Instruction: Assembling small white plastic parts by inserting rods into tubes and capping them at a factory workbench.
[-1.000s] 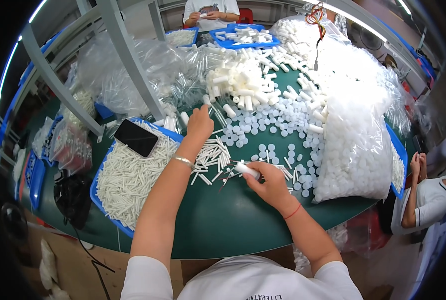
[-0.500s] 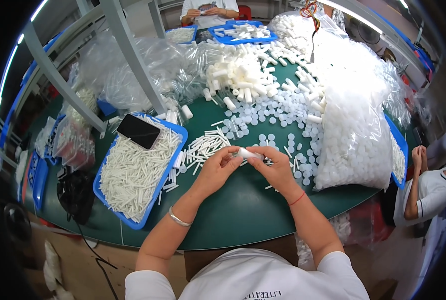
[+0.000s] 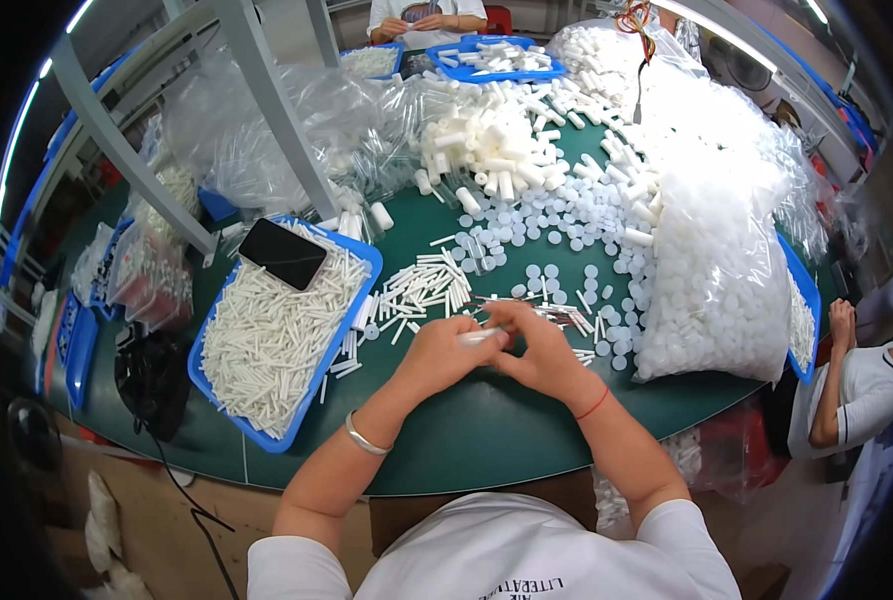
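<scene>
My left hand (image 3: 441, 358) is closed around a short white cylinder (image 3: 477, 338) at the middle of the table's near part. My right hand (image 3: 541, 352) curls at the cylinder's right end, its thumb below and its fingers above; the exact grip is partly hidden. Just beyond my hands lie a loose pile of thin white sticks (image 3: 429, 288) and, to its right, several reddish-brown thin pieces (image 3: 557, 314). Translucent round discs (image 3: 551, 272) are scattered past these. Farther off is a heap of thicker white cylinders (image 3: 487, 145).
At left, a blue tray (image 3: 199, 372) full of white sticks carries a black phone (image 3: 283, 254). A big clear bag (image 3: 717, 290) of discs stands at right. Grey frame posts (image 3: 272, 105) rise at far left, near crumpled clear bags (image 3: 267, 130). Other people sit across and at right.
My left hand has closed further around the cylinder. My right fingers have lifted and curled over its right end, uncovering the reddish-brown pieces behind. The view has shifted slightly.
</scene>
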A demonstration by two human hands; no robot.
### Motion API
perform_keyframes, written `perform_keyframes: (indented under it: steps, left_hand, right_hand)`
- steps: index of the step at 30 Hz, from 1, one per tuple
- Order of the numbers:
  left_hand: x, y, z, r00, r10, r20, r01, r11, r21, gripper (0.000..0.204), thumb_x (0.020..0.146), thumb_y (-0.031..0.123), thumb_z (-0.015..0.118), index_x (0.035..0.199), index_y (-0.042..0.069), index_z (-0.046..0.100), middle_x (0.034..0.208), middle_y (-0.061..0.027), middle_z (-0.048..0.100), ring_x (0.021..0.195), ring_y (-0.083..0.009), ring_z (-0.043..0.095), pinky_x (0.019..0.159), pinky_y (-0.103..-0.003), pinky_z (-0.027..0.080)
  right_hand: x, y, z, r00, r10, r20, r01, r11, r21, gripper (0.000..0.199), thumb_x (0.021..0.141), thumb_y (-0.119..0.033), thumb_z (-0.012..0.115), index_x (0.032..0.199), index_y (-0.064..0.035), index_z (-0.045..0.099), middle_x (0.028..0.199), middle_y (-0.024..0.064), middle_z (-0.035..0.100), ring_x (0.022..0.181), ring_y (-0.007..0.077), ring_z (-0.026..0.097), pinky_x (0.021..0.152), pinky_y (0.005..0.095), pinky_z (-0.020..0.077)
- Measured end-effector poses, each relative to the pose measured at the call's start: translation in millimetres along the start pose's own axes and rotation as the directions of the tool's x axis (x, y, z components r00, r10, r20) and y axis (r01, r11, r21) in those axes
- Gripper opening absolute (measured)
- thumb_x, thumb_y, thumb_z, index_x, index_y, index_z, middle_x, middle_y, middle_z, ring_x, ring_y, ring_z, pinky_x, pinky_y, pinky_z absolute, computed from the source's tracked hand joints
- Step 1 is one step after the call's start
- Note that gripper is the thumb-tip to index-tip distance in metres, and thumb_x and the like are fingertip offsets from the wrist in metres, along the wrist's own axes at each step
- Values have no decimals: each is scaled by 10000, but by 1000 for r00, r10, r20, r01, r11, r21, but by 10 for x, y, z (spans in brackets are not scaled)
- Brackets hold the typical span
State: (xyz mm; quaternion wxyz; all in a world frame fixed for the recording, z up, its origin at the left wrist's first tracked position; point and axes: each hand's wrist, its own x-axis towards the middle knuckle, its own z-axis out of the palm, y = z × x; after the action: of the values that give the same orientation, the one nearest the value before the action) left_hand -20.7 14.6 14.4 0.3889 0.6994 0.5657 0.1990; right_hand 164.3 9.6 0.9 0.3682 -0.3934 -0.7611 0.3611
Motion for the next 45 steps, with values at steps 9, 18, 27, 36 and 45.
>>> perform_keyframes:
  steps: [9,18,27,36,45]
  left_hand:
    - [12,-49,73,987,89,133,32,701,-712,385,948,423,472,938,49,565,772,-4,504,649,-67,437,554,-206,373]
    - [-131,29,133,990,45,137,48,795,-604,442,997,433,358,914,52,566,791,-8,517,681,-92,462,605,-228,392]
    - [-70,-75,193,980,78,182,69,725,-686,381,965,360,390,825,44,550,702,4,500,613,-83,443,542,-229,363]
    - [-73,-18,178,951,69,300,236,463,-854,385,970,350,363,786,45,510,643,-11,465,548,-76,416,464,-210,312]
    - [-150,85,241,960,54,274,234,377,-896,398,970,405,382,804,67,514,675,2,478,557,-72,424,463,-210,298]
  right_hand:
    - [64,153,-64,1000,-15,-10,17,867,499,233,859,-127,673,1074,-38,677,1218,110,602,1122,194,561,988,338,415]
    - [62,-39,35,942,152,298,-333,509,794,412,936,-215,588,1272,13,525,1226,131,571,1062,223,591,891,367,502]
    - [14,33,88,920,139,366,-388,450,804,479,924,-246,605,1317,2,485,1291,158,541,1069,239,596,846,364,531]
    - [8,102,90,906,129,403,-423,256,869,528,947,-239,553,1392,3,405,1300,168,538,939,229,633,863,372,509]
    - [-11,-1,39,931,110,349,-366,295,883,515,966,-262,524,1403,-26,385,1273,177,554,928,207,630,822,361,524]
